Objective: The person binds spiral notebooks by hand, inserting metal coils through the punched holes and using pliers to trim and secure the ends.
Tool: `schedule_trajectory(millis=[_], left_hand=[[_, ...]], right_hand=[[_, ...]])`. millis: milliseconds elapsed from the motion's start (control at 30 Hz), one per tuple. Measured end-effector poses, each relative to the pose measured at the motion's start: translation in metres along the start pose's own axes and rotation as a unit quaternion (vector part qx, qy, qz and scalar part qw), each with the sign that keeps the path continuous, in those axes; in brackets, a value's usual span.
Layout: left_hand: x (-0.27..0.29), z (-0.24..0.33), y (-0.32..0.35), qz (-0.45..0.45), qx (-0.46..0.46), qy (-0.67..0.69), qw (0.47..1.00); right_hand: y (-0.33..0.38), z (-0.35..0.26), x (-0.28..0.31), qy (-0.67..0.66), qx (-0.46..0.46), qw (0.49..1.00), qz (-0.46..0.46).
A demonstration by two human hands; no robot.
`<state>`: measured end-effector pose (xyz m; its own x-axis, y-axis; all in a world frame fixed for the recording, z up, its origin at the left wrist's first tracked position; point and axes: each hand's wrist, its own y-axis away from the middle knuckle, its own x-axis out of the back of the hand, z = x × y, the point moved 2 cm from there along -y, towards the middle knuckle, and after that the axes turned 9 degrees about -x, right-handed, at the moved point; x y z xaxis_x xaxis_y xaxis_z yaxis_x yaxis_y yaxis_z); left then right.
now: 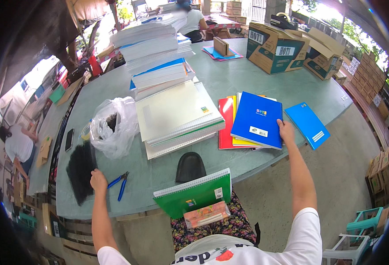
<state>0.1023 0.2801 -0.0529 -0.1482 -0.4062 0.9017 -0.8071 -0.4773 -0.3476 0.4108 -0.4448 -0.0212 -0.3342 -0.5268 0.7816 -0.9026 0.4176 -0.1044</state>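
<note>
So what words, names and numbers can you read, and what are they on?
I won't copy out wording or brands, but here's where printing shows:
Cardboard box: big dark letters on white labels.
Dark blue notebook: small cover logo; its sticker is too small to read.
Green notebook: logo and sticker, too small.
White shirt: dark letters, only partly showing.

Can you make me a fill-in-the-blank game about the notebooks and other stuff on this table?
The right hand is on the edge of a notebook with a ____ cover.
The left hand is at the edge of a bundle that is coloured ____.
The phone lies on the ____ side of the plastic bag.
The number of big cardboard boxes on the table is ____.

Missing words: blue; black; left; two.
</note>
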Motion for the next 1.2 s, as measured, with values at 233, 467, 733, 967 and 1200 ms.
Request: schedule_trajectory(millis=[233, 467, 733, 967, 1200], left_hand=[[0.013, 0.016, 0.0, -0.074, 0.05, 0.072, 0.993], [0.065, 0.003, -0.004, 0.057, 0.074, 0.067, 0.993], [0.13, -0.025, 0.039, 0.246, 0.167, 0.457, 0.839], [0.237, -0.035, 0.081, 0.418, 0.184, 0.701, 0.548], [0.168, 0.091, 0.149, -0.225, -0.111, 0.375, 0.892]], right_hand=[[-0.007, 0.013, 0.014, 0.023, 0.067, 0.997, 0.044], [0.083, -0.065, 0.023, -0.167, 0.188, 0.968, 0.006], [0.277, -0.082, -0.059, -0.411, 0.002, 0.875, -0.257], [0.278, -0.132, -0.02, -0.315, 0.244, 0.905, -0.149], [0.374, -0.222, -0.066, -0.078, 0.554, 0.776, -0.292]])
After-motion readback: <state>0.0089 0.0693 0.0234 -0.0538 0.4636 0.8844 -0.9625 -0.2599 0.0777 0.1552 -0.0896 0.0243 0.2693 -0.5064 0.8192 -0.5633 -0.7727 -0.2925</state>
